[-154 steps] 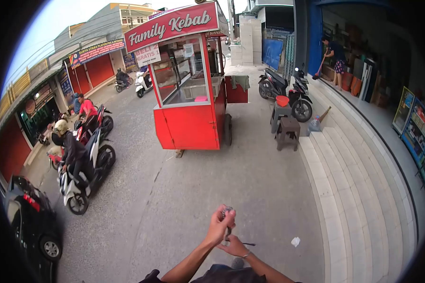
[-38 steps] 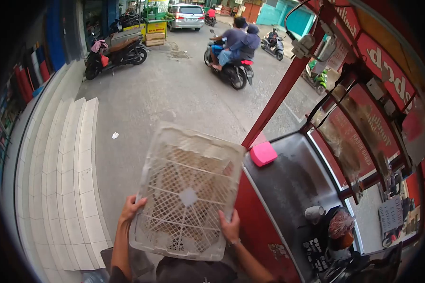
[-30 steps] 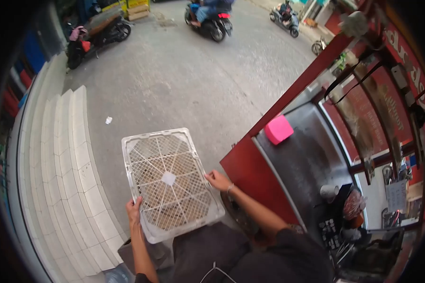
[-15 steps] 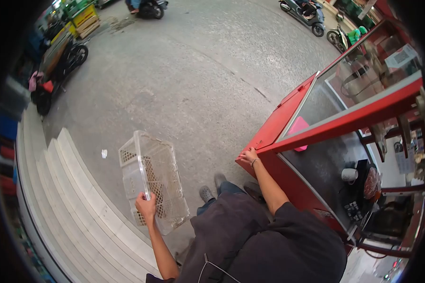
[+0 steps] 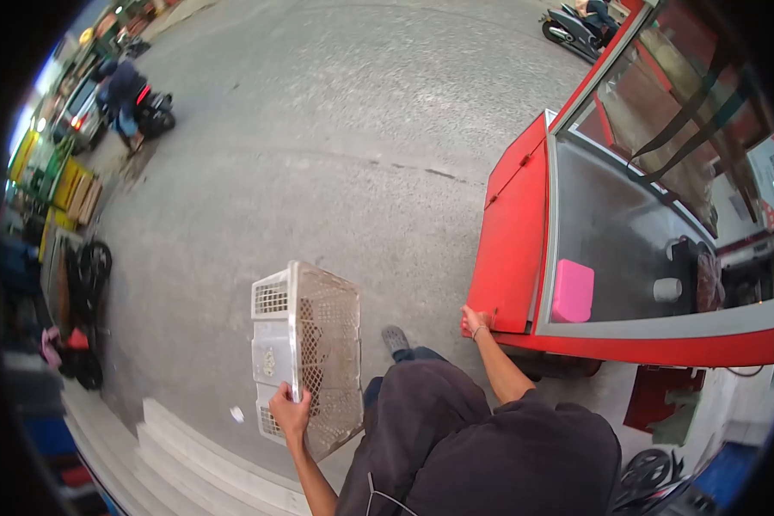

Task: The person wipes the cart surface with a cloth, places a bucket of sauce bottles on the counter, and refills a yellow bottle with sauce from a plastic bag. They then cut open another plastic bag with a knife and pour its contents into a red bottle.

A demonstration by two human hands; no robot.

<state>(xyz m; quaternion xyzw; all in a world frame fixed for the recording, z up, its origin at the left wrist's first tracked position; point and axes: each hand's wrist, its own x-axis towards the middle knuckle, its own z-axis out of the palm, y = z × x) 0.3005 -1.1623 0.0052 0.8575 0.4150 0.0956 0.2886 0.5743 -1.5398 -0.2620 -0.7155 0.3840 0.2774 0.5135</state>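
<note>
A white plastic crate with mesh sides (image 5: 331,344) hangs on its side over the pavement, left of my legs. My left hand (image 5: 291,413) is closed on the crate's near rim. Over on the right, my right hand (image 5: 475,322) rests on the corner of a red cart (image 5: 512,249), its fingers curled round the edge. Behind the cart's glass, a pink box (image 5: 573,291) stands on the dark counter, with a white cup (image 5: 667,290) farther right.
Pale steps (image 5: 189,456) run along the lower left. Parked motorbikes (image 5: 90,267) stand at the left edge. A person on a motorbike (image 5: 125,90) is at the upper left, and another motorbike (image 5: 572,30) is at the upper right. A white scrap (image 5: 236,414) lies on the ground.
The view has turned to the right, and I stand farther along the cart's front corner. The crate is still in my left hand; my right hand stays on the cart's corner.
</note>
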